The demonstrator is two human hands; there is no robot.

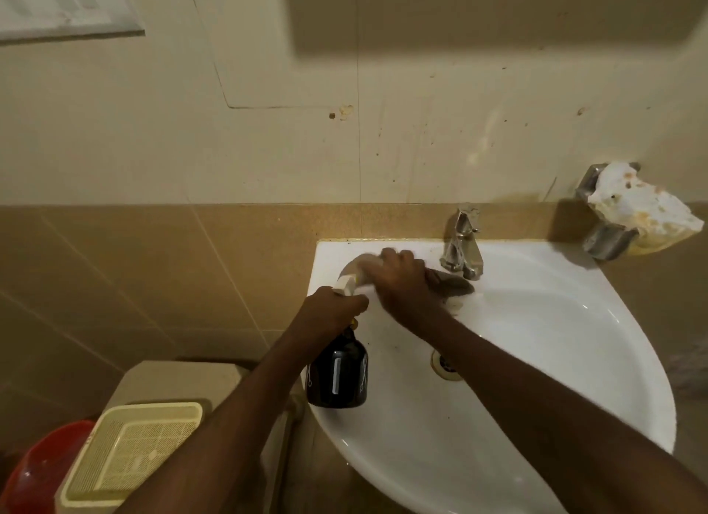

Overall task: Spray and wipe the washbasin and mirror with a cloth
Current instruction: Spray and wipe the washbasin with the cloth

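Observation:
A white corner washbasin (pixel 555 360) fills the lower right of the head view. My left hand (pixel 329 310) grips the neck of a dark spray bottle (pixel 338 375) with a pale nozzle, held over the basin's left rim. My right hand (pixel 402 279) presses a grey-brown cloth (pixel 452 283) onto the basin's back ledge, just left of the metal tap (pixel 461 245). The cloth shows on both sides of the hand and is blurred. No mirror is in view.
A metal soap holder (pixel 601 237) with a crusted white lump hangs on the wall at the right. The drain (pixel 446 364) sits mid-basin. Below left are a cream plastic basket (pixel 130 452) and a red bowl (pixel 34 471). A tiled wall rises behind.

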